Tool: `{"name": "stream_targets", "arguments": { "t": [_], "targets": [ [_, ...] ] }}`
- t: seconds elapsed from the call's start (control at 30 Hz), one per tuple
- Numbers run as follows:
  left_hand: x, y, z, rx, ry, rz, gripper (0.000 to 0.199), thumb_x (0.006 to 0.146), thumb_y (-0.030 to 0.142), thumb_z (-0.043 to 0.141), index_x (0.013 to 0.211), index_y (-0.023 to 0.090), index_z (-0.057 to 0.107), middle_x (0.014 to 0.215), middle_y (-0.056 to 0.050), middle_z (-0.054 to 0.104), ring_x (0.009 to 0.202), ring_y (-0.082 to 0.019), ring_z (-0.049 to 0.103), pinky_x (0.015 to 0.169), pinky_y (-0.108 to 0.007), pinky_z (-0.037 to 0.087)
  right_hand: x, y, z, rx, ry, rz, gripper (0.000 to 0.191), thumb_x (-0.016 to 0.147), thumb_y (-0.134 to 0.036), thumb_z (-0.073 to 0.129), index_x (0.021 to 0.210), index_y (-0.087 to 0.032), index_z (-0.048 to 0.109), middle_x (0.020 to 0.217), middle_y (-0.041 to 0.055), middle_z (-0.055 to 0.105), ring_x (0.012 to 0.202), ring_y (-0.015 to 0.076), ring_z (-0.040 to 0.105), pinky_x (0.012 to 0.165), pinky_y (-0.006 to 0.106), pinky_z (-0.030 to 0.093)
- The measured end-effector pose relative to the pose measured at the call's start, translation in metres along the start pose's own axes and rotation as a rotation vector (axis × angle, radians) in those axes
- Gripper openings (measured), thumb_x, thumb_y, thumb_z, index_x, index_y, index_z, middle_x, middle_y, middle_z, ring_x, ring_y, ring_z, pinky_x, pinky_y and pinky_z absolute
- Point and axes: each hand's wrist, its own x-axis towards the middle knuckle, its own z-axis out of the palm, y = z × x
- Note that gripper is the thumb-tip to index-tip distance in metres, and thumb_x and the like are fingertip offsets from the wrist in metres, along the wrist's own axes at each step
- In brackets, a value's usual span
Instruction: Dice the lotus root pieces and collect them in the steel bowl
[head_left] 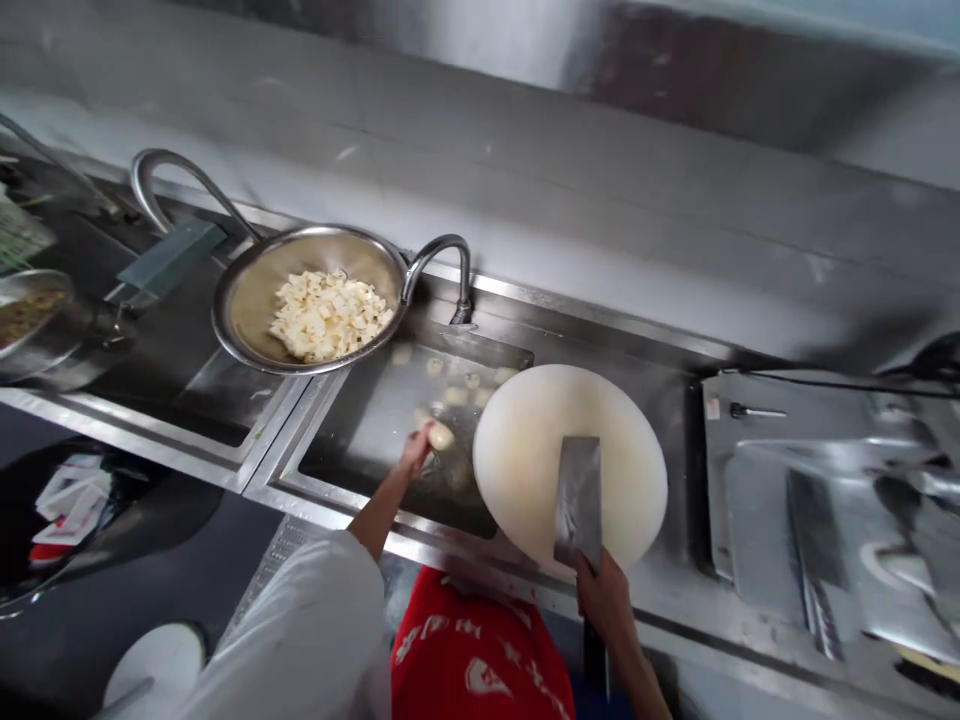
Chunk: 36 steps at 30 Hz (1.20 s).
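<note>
Over the sink (330, 470), my left hand (416, 452) is closed on a pale, rounded peeled vegetable (441, 436); its exact kind is unclear. Several similar pale pieces (455, 396) lie in the water beyond it. My right hand (606, 598) grips a cleaver (579, 495) by its handle. The broad blade is above the near part of a round white cutting board (517, 440), which overlaps the right side of the sink. I cannot tell whether the blade touches the board.
A wide metal bowl (244, 320) of chopped pale pieces (330, 315) rests behind the sink, left of the faucet (461, 275). At right, a metal tray (724, 470) holds another cleaver (817, 540). A metal pot (52, 350) stands far left; a bin (150, 520) is below.
</note>
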Motion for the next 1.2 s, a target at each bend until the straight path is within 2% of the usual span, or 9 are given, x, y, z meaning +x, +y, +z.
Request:
{"name": "stream_targets", "arguments": {
  "t": [0.17, 0.3, 0.37, 0.5, 0.57, 0.67, 0.8, 1.0, 1.2],
  "targets": [
    [0.018, 0.081, 0.008, -0.180, 0.040, 0.177, 0.050, 0.093, 0.061, 0.031, 0.097, 0.017, 0.054, 0.073, -0.002, 0.060, 0.071, -0.012, 0.060, 0.066, -0.024, 0.053, 0.011, 0.019, -0.003, -0.025, -0.010, -0.128, 0.034, 0.084, -0.044, 0.043, 0.089, -0.019, 0.066, 0.073, 0.0057, 0.067, 0.073, 0.0225, 0.065, 0.065, 0.029, 0.046],
    [-0.009, 0.095, 0.053, 0.059, -0.054, 0.326, 0.051, 0.080, 0.063, 0.055, 0.104, 0.018, 0.057, 0.081, -0.004, 0.061, 0.071, -0.016, 0.060, 0.065, -0.030, 0.053, 0.024, 0.035, -0.011, -0.114, -0.022, -0.239, 0.030, 0.090, -0.040, 0.042, 0.096, -0.019, 0.062, 0.084, 0.0078, 0.068, 0.085, 0.0233, 0.064, 0.071, 0.029, 0.043],
    [-0.036, 0.075, 0.085, 0.415, -0.303, 0.556, 0.054, 0.069, 0.053, 0.074, 0.108, 0.019, 0.060, 0.095, -0.007, 0.064, 0.082, -0.020, 0.061, 0.076, -0.035, 0.052, 0.027, 0.038, -0.019, -0.185, -0.030, -0.281, 0.027, 0.093, -0.037, 0.042, 0.097, -0.017, 0.060, 0.089, 0.0097, 0.069, 0.088, 0.0228, 0.063, 0.072, 0.028, 0.039],
    [-0.097, 0.011, 0.131, 1.228, -1.093, 1.037, 0.058, 0.064, 0.035, 0.082, 0.118, 0.024, 0.063, 0.117, -0.008, 0.062, 0.114, -0.029, 0.052, 0.103, -0.046, 0.038, 0.024, 0.038, -0.035, -0.346, -0.056, -0.275, 0.027, 0.099, -0.035, 0.037, 0.099, -0.015, 0.056, 0.086, 0.0099, 0.068, 0.081, 0.0199, 0.062, 0.065, 0.026, 0.031],
    [-0.117, -0.017, 0.136, 1.428, -1.256, 1.218, 0.058, 0.074, 0.027, 0.074, 0.129, 0.029, 0.057, 0.128, -0.008, 0.057, 0.126, -0.031, 0.043, 0.108, -0.051, 0.031, 0.018, 0.038, -0.038, -0.401, -0.073, -0.279, 0.029, 0.100, -0.036, 0.035, 0.101, -0.015, 0.055, 0.082, 0.0087, 0.067, 0.076, 0.0193, 0.063, 0.062, 0.027, 0.029],
    [-0.127, -0.047, 0.124, 1.384, -1.087, 1.421, 0.048, 0.084, 0.022, 0.061, 0.132, 0.027, 0.054, 0.138, -0.010, 0.049, 0.134, -0.031, 0.033, 0.109, -0.052, 0.029, 0.006, 0.040, -0.035, -0.444, -0.109, -0.286, 0.029, 0.101, -0.036, 0.033, 0.103, -0.016, 0.053, 0.080, 0.0080, 0.067, 0.073, 0.0189, 0.064, 0.059, 0.027, 0.026],
    [-0.120, -0.071, 0.105, 1.167, -0.827, 1.471, 0.029, 0.089, 0.028, 0.057, 0.117, 0.022, 0.062, 0.119, -0.011, 0.057, 0.118, -0.025, 0.045, 0.102, -0.046, 0.038, -0.004, 0.043, -0.033, -0.449, -0.147, -0.270, 0.027, 0.102, -0.035, 0.031, 0.105, -0.017, 0.051, 0.081, 0.0080, 0.068, 0.073, 0.0189, 0.065, 0.059, 0.027, 0.027],
    [-0.105, -0.084, 0.112, 1.124, -0.735, 1.490, 0.020, 0.093, 0.030, 0.053, 0.101, 0.019, 0.067, 0.107, -0.011, 0.060, 0.107, -0.023, 0.049, 0.096, -0.043, 0.042, -0.010, 0.027, -0.057, -0.556, -0.187, -0.269, 0.024, 0.102, -0.031, 0.030, 0.106, -0.016, 0.048, 0.083, 0.0095, 0.068, 0.078, 0.0213, 0.067, 0.061, 0.026, 0.033],
    [-0.096, -0.084, 0.116, 1.165, -0.807, 1.456, 0.023, 0.094, 0.029, 0.049, 0.102, 0.019, 0.068, 0.109, -0.012, 0.060, 0.107, -0.023, 0.049, 0.098, -0.046, 0.038, -0.034, -0.007, -0.071, -0.601, -0.191, -0.277, 0.026, 0.103, -0.031, 0.025, 0.107, -0.016, 0.046, 0.080, 0.0096, 0.068, 0.078, 0.0218, 0.068, 0.064, 0.026, 0.038]
  ]
}}
